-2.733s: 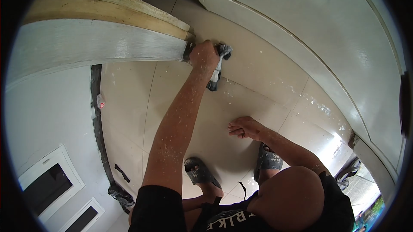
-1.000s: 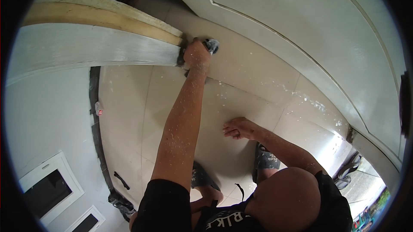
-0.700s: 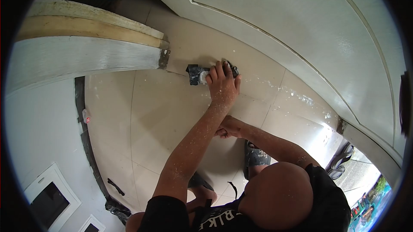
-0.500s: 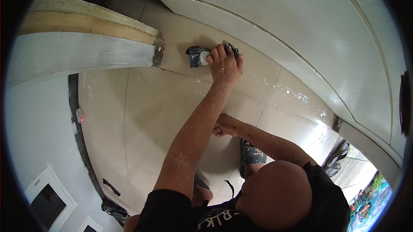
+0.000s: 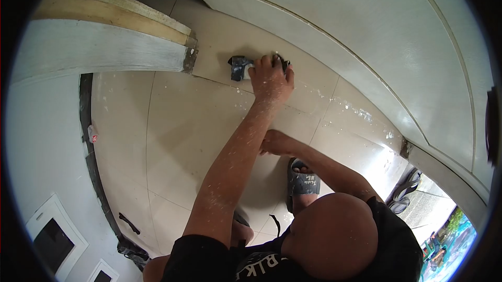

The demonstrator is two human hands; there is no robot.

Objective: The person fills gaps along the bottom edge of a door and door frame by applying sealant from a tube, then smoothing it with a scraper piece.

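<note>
Near the foot of the door frame, my left hand (image 5: 272, 81) is palm down over a dark, paint-spattered bundle (image 5: 238, 67) with a whitish middle, lying on the tiled floor (image 5: 193, 125). Its fingers curl over the right end of the bundle, the thumb on the right side; I cannot tell what kind of thing it is. My right hand (image 5: 275, 143) is held low behind the left forearm, fingers curled in and partly hidden, with nothing seen sticking out of them. White specks cover the left forearm. Below the right hand shows a dark sandal (image 5: 303, 182) on one foot.
A white panelled door (image 5: 334, 26) stands along the upper right. The whitish end of a door frame (image 5: 130, 54) juts in from the left. White spatters (image 5: 358, 112) mark the floor. By the left wall lie a small wrapper (image 5: 92, 133) and a black strip (image 5: 129, 223). Shoes (image 5: 405, 190) lie at the doorway.
The view has shifted slightly. My left hand stays on the bundle, which sits a little nearer to me relative to the frame end. My right hand is tucked further behind the left forearm.
</note>
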